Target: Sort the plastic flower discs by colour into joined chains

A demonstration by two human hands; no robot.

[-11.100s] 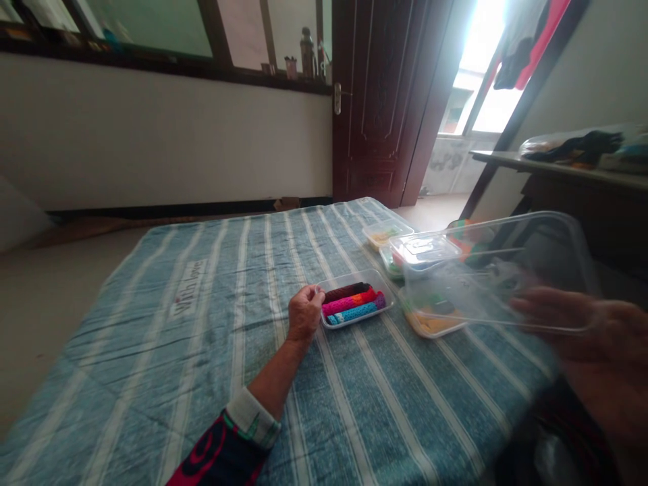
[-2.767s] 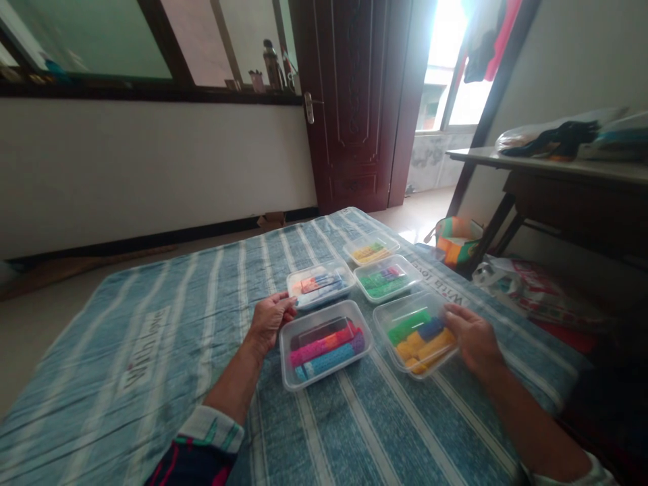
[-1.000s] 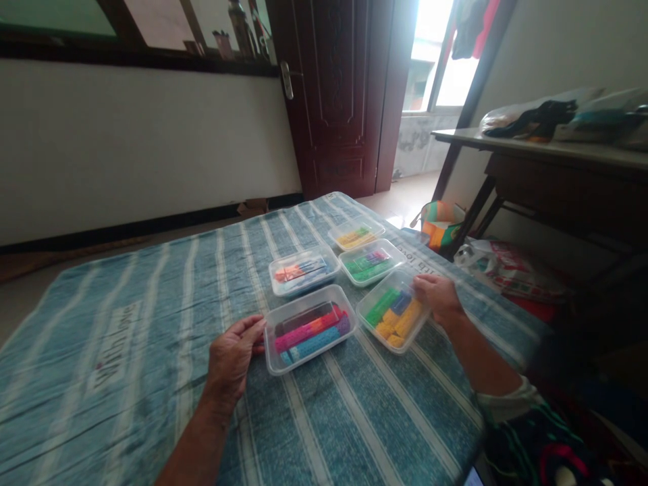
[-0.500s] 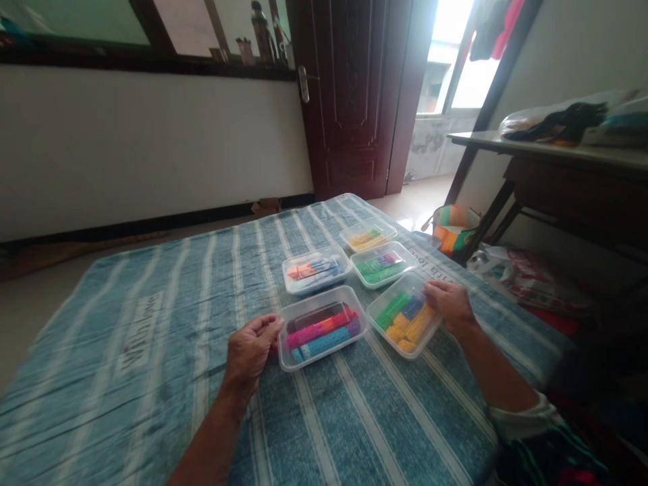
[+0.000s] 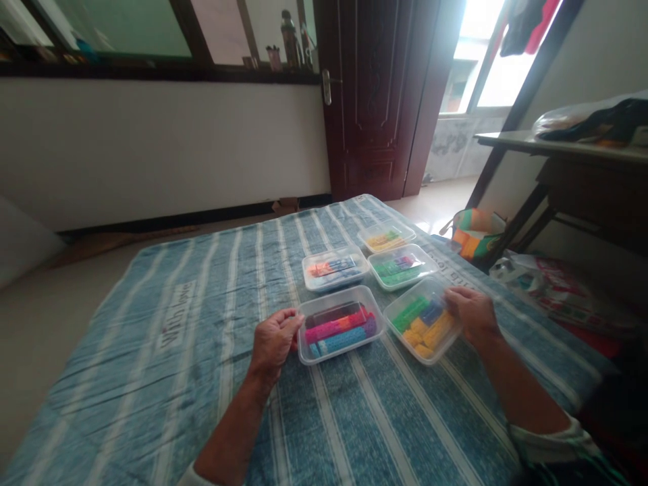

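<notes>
My left hand (image 5: 276, 339) pinches the left rim of a clear plastic container (image 5: 377, 306), thumb and fingers closed on its edge. Inside it lie a pink-orange roll (image 5: 337, 325) and a blue-purple roll (image 5: 344, 342) of knobbly material, whose exact kind I cannot make out. On the other side, my right hand (image 5: 473, 314) grips the right rim of a second clear container (image 5: 403, 339). This one holds green pieces (image 5: 410, 312), a blue piece (image 5: 432, 312) and several yellow pieces (image 5: 435, 331). The two containers sit side by side on a striped blue cloth (image 5: 212, 364), their near corners almost touching.
Behind them stand three similar containers: one with orange and blue pieces (image 5: 334, 270), one with green and purple (image 5: 402, 270), one with yellow (image 5: 387, 239). A dark red door (image 5: 374, 101) is beyond. At right are a desk (image 5: 572, 145) and bags (image 5: 551, 290).
My view has turned slightly left, so the whole scene sits farther right. Both hands stay at the same container rims, and the containers keep nearly the same layout.
</notes>
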